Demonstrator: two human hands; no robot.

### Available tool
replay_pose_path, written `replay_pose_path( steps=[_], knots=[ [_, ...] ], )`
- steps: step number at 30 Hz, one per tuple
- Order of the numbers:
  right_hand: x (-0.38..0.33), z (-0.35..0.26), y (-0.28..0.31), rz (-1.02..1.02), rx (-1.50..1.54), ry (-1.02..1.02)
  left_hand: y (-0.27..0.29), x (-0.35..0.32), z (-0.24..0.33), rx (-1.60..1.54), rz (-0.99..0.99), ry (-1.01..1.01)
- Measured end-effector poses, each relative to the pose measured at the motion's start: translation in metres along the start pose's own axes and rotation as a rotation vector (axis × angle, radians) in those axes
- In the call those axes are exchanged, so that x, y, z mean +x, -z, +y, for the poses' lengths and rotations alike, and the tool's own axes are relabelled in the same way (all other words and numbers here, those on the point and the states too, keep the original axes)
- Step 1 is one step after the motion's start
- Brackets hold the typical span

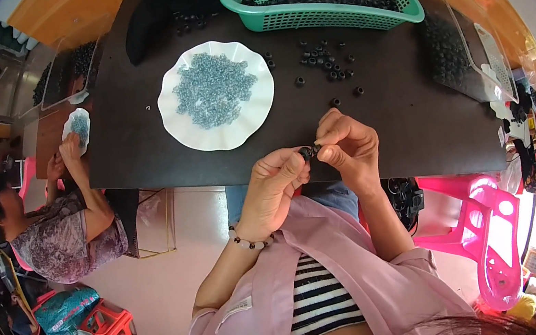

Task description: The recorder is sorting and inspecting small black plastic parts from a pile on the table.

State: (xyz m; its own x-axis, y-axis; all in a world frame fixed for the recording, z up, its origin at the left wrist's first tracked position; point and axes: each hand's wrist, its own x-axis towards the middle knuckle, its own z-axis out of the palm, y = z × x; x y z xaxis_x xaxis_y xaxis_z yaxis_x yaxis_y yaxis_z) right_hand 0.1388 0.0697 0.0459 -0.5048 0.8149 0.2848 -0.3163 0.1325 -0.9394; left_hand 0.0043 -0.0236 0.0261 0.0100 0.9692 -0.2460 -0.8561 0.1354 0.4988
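My left hand [275, 186] pinches a small black ring-shaped piece [307, 152] between thumb and fingers, just past the table's near edge. Close against it, the thumb and fingertips of my right hand [352, 149] are pressed together at the piece. What they grip there is too small to make out. A scalloped white plate [172, 121] lies beyond my left hand, bearing a heap of tiny clear bluish pieces [215, 89]. Several loose black ring-shaped pieces [332, 75] are scattered on the dark table [129, 119], beyond my right hand.
A green basket [328, 14] of black pieces stands at the far side. Clear bins [456, 56] of black pieces are at the right. At the left, another person [63, 233] works over a small white plate [81, 114]. A pink stool [485, 232] stands right of me.
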Motion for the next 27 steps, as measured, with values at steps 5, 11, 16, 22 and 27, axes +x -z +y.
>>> replay_pose_path(
  steps=[5,11,16,22,27],
  knots=[
    [-0.001,0.003,0.002,-0.024,-0.099,0.061,0.002,0.0,0.0,0.003,0.004,0.004],
    [-0.001,0.005,0.004,-0.044,-0.163,0.065,0.009,0.0,-0.003,0.059,0.023,-0.017],
    [-0.001,0.003,0.004,-0.068,-0.225,0.097,0.009,0.0,-0.002,0.082,0.017,-0.034],
    [-0.002,0.001,0.005,-0.089,-0.301,0.087,0.01,-0.001,-0.001,0.176,0.036,-0.098],
    [-0.005,-0.003,0.002,-0.083,-0.273,0.02,0.008,-0.001,-0.001,0.294,0.053,-0.188]
  ],
)
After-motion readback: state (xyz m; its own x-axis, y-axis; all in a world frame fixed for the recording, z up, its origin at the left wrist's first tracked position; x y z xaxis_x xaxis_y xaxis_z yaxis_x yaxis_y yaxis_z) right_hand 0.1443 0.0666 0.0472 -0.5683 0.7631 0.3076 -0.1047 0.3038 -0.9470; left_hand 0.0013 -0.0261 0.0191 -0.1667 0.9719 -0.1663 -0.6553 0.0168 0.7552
